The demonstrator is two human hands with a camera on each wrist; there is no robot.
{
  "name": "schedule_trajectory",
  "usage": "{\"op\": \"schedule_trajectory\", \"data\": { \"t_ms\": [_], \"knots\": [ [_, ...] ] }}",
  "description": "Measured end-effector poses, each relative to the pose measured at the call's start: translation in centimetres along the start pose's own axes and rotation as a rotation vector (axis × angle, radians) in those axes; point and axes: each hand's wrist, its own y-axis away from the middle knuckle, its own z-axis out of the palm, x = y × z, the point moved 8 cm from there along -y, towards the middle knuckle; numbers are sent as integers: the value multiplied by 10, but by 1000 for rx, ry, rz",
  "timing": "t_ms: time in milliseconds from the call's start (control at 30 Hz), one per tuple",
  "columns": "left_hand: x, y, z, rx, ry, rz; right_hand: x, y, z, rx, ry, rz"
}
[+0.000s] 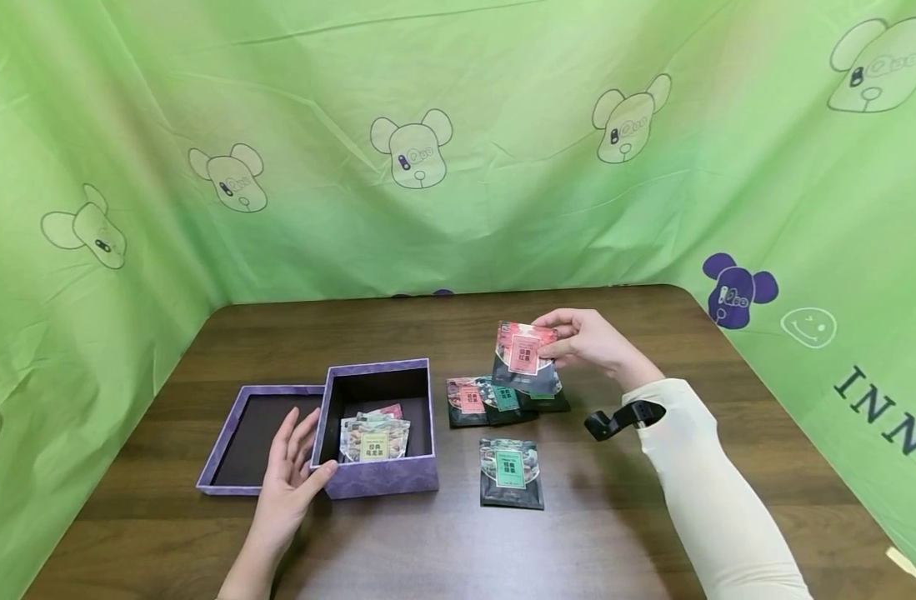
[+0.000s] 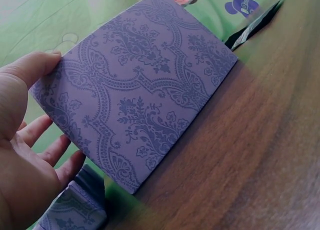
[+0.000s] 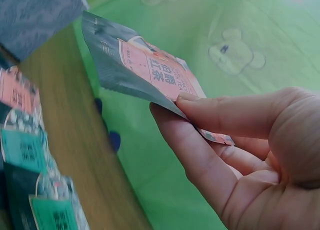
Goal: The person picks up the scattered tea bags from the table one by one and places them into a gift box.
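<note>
A red-labelled sachet is hanging in the air to the right of the purple box and farther from the person, its slightly longer side running top to bottom and its lettering standing nearly upright. The right hand is pinching its right edge, thumb over the printed face, fingers behind, so the sachet is lying to the hand's left, on the side towards the box. That hand is the nearer one to it; the left hand is holding the box's near left corner, thumb on the front, fingers along the left wall.

Below the held sachet, right of the box, three sachets are overlapping in a row: one pink-labelled, one teal-labelled, one green-labelled and partly covered. A fourth, a single green-labelled packet, is lying apart, nearer the person and also right of the box.

Inside the box at least two more are leaning together, a pale yellow-labelled one in front; I cannot count those behind. One lid is lying left of the box, dark inside facing up.
</note>
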Motion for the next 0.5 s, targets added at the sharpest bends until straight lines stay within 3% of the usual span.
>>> {"op": "schedule_trajectory", "data": {
  "t_ms": [500],
  "knots": [
    [1, 0, 0, -8, 10, 16, -28, -10, 43, -54, -58, -18]
  ]
}}
